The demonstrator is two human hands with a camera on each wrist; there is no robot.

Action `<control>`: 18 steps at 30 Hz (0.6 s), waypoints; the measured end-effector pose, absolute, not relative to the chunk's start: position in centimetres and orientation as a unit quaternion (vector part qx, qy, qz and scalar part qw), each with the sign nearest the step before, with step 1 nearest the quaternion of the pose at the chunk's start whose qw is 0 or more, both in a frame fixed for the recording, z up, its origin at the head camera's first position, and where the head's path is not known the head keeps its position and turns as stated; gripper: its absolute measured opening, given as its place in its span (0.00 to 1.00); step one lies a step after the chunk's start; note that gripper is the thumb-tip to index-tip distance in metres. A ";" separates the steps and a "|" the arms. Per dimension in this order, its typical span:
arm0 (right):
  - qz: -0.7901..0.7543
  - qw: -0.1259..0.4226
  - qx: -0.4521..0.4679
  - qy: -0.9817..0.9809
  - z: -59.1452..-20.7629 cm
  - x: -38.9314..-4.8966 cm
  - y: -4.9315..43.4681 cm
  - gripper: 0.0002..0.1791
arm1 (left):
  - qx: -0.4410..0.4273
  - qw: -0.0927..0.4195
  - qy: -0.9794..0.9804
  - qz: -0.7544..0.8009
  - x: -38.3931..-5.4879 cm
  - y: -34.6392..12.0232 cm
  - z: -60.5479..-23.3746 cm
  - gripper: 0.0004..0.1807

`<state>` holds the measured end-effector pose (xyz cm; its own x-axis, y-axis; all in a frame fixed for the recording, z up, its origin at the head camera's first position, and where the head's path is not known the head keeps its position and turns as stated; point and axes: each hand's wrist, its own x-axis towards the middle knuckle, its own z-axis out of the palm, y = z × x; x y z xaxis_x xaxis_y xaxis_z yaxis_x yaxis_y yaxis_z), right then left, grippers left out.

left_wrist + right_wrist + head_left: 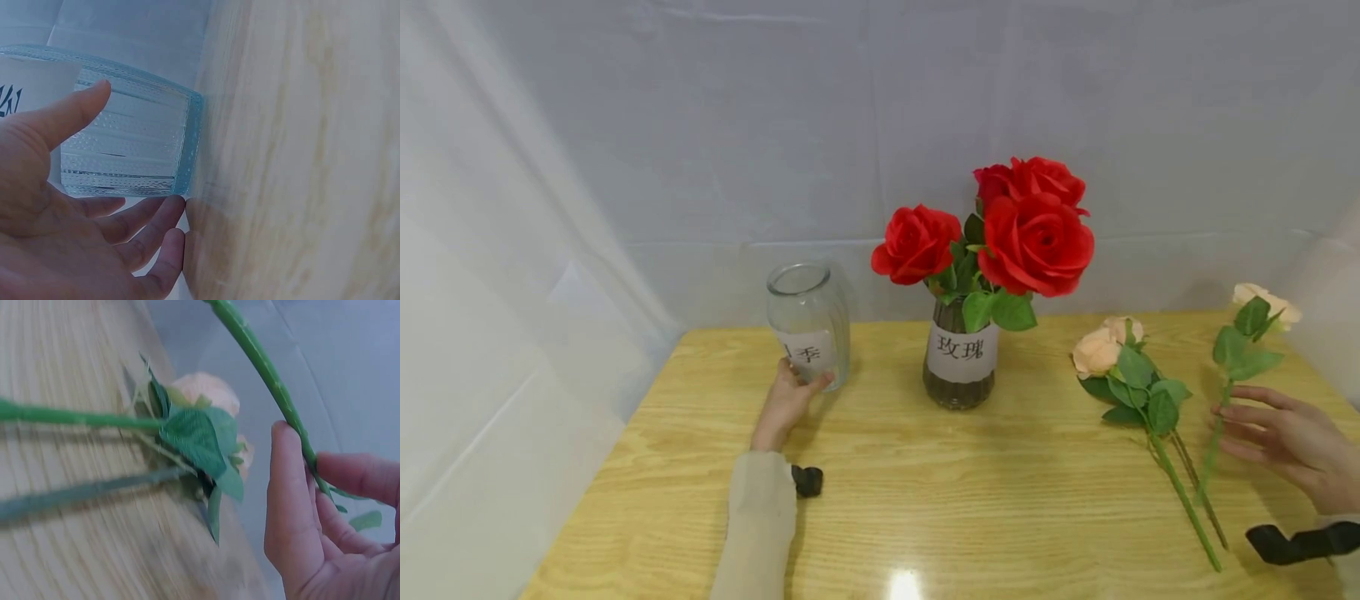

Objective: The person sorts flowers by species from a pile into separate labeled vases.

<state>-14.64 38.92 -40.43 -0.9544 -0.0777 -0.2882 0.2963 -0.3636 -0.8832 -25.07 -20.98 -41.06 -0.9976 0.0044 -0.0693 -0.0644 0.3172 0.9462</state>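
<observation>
A clear glass vase (pixel 842 333) with a white paper label (pixel 820 346) stands at the table's back left. My left hand (pixel 786 404) holds it low down, thumb across the front and fingers round the side; the left wrist view shows the thumb (pixel 87 109) against the ribbed glass (pixel 137 137). At the far right my right hand (pixel 1296 442) pinches the green stem (pixel 265 372) of a pale peach flower (pixel 1270 304) between thumb and fingers, bloom upward. Beside it, peach flowers (pixel 1096 350) with green leaves lie on the table, stems toward me.
A second glass vase (pixel 958 393), labelled with dark characters, stands at the back middle and holds several red roses (pixel 1037 242). White cloth (pixel 737 150) hangs behind the wooden table (pixel 962 500). Black straps (pixel 1300 546) sit at my wrists.
</observation>
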 end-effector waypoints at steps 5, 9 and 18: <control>-0.841 0.105 0.070 0.527 -40.3 -14.4 38.0 0.19 | -0.018 0.031 0.813 0.581 -25.1 -21.1 -41.1 0.44; -0.839 0.099 0.068 0.531 -40.0 -14.2 36.9 0.15 | -0.015 0.031 0.813 0.581 -25.0 -21.2 -41.1 0.44; -0.905 0.077 -0.021 0.419 -39.9 -13.6 34.3 0.20 | -0.014 0.026 0.812 0.582 -25.0 -21.1 -41.2 0.43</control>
<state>-13.60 34.27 -39.86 -0.9871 -0.1576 -0.0264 0.1222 -0.6375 -0.7607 -25.02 -21.08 -41.18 -0.9983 0.0074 -0.0586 -0.0532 0.3213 0.9455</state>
